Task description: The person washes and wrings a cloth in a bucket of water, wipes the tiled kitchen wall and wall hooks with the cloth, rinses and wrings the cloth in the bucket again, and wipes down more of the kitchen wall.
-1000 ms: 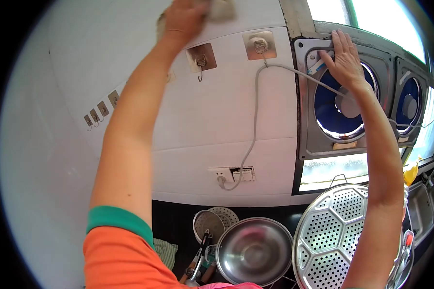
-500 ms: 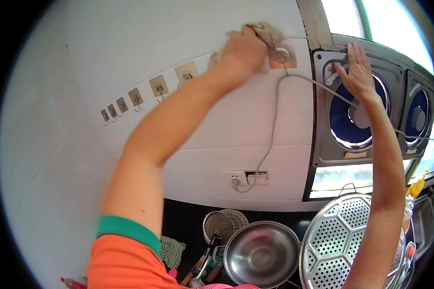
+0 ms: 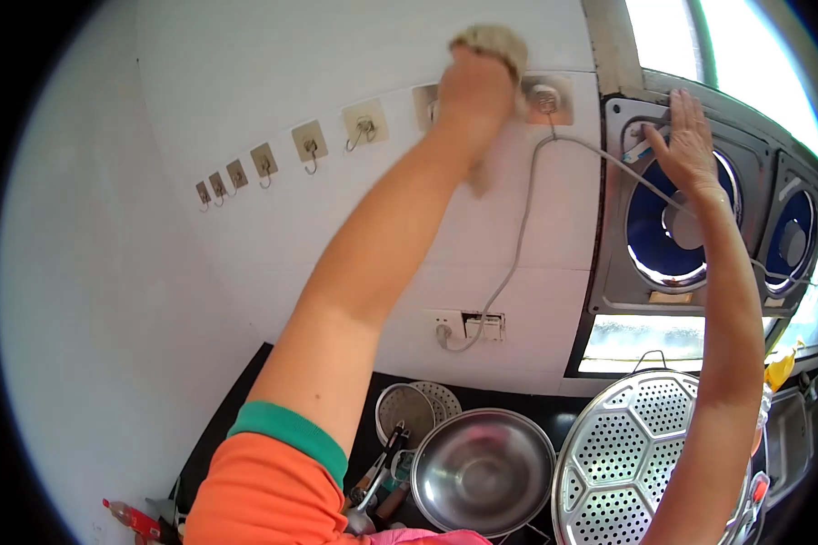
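Observation:
My left hand [image 3: 475,89] is closed round a beige cloth [image 3: 500,45] and holds it against the white tiled wall [image 3: 409,200]. It is between the row of adhesive hooks [image 3: 364,125] and the hook plate [image 3: 549,99] that carries a grey cable [image 3: 523,227]. The hand partly covers one hook plate, and a loose end of cloth hangs below the wrist. Higher on the right, my right hand [image 3: 688,150] lies with fingers stretched on the upper edge of the grey fan panel [image 3: 645,295], holding nothing.
Below, a steel wok [image 3: 482,472], a perforated steamer tray [image 3: 618,454] and a strainer [image 3: 404,411] with utensils sit on the black counter [image 3: 236,400]. A socket [image 3: 445,325] is on the wall. A red-labelled bottle [image 3: 134,518] is at the lower left, a sink [image 3: 788,445] at the right.
Over the last second my left hand moved right along the wall with the cloth, uncovering hooks. In the latest half second it shifted only slightly. My right hand stayed on the fan panel.

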Demonstrator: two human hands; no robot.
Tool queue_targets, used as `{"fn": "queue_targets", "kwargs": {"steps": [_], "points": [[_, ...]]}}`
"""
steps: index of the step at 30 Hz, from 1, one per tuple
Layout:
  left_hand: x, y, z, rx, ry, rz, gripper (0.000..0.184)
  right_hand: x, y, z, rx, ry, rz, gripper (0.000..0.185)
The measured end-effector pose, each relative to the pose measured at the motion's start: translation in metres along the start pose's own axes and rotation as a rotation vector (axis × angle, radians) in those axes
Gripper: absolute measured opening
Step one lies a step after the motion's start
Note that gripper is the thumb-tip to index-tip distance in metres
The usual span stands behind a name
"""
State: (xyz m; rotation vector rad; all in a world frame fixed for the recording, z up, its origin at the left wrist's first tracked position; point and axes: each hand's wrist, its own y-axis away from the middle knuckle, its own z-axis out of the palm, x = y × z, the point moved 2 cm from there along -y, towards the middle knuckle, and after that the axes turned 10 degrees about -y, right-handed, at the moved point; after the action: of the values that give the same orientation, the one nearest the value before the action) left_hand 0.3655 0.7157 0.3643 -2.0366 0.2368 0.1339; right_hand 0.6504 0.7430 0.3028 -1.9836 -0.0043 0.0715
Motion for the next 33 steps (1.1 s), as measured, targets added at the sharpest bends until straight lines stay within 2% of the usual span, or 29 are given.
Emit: {"fn": "queue_targets", "kwargs": {"steps": [3,5,7,9,12,14,16,19,22,25,28,30,33], "points": [[-0.001,-0.009,0.004,0.032,-0.075,-0.011,0.022,0.001,-0.001,0.003,-0.008,0.014,-0.005,0.077],[-0.001,0.018,0.021,0.033,0.045,-0.036,0.026,0.003,-0.001,0.002,0.011,0.009,0.003,0.077],[0.008,0.061,0.048,0.200,0.064,-0.009,0.030,0.003,-0.002,0.008,0.040,-0.008,-0.007,0.077],[0.013,0.090,0.058,-0.034,0.017,-0.055,0.031,0.004,-0.001,0.005,0.026,-0.009,0.002,0.078],[0.007,0.079,0.058,0.006,0.000,0.008,0.030,0.001,0.001,0.001,0.010,-0.010,0.011,0.078],[0.003,0.043,0.039,-0.007,0.022,-0.025,0.030,-0.002,-0.001,-0.002,-0.002,-0.003,0.019,0.079],[0.005,0.011,0.002,-0.113,0.109,-0.096,0.029,0.000,0.000,-0.001,-0.004,0.005,0.011,0.078],[0.008,0.009,0.011,0.094,0.096,-0.053,0.028,0.002,0.000,0.001,0.013,-0.006,-0.002,0.079],[0.015,0.057,0.055,0.212,0.014,0.106,0.027,0.000,0.001,0.000,0.011,-0.014,0.015,0.079],[0.020,0.071,0.051,0.114,0.066,0.103,0.029,0.002,-0.001,0.001,-0.027,0.044,0.029,0.078],[0.011,0.039,0.037,-0.047,-0.003,0.087,0.035,0.000,-0.001,-0.001,-0.038,0.028,0.025,0.079],[0.009,0.015,0.032,-0.106,0.211,-0.090,0.036,0.004,0.000,0.004,-0.019,0.006,0.005,0.080],[0.010,0.027,0.024,-0.112,0.263,-0.172,0.036,0.005,-0.005,0.005,-0.005,-0.008,-0.007,0.080]]}}
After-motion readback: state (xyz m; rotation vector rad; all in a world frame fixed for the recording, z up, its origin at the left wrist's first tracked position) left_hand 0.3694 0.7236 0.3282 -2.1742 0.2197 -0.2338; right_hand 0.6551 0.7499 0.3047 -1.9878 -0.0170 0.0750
